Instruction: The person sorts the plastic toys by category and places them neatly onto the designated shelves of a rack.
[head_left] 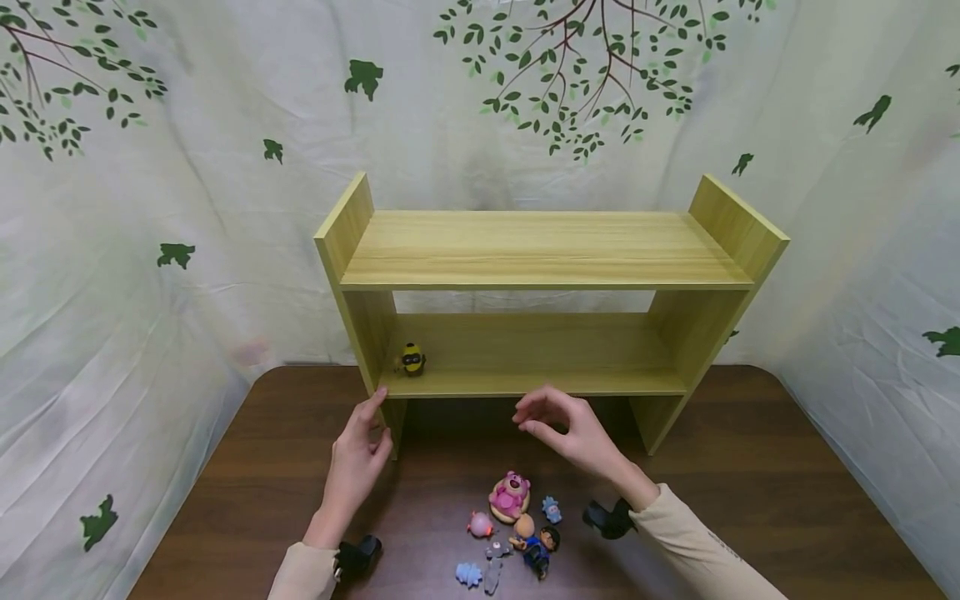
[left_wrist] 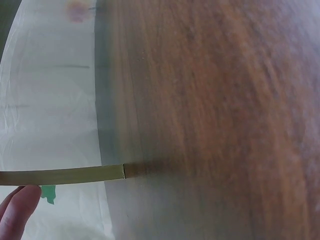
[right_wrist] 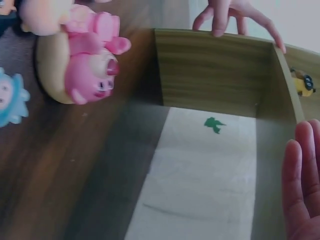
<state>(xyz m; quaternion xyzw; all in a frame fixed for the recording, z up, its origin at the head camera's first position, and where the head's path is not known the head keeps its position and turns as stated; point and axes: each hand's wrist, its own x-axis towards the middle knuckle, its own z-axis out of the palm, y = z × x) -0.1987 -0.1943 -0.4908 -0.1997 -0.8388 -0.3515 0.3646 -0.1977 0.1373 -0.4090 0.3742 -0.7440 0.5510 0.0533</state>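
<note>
My left hand touches the front left edge of a light wooden shelf unit with its fingertips. In the right wrist view, the fingers of that hand lie on the edge of the side panel. My right hand hovers in front of the middle board, its fingers loosely bent and holding nothing. A small yellow and black figurine with dark goggles stands at the left end of the middle board. In front of the shelf, a pink bear figurine sits in a pale round base on the table.
Around the bear lie a pink round toy, a figurine in blue clothes, blue toys and grey pieces. The brown table meets a white leaf-printed curtain behind. Black wrist devices stick out near both sleeves.
</note>
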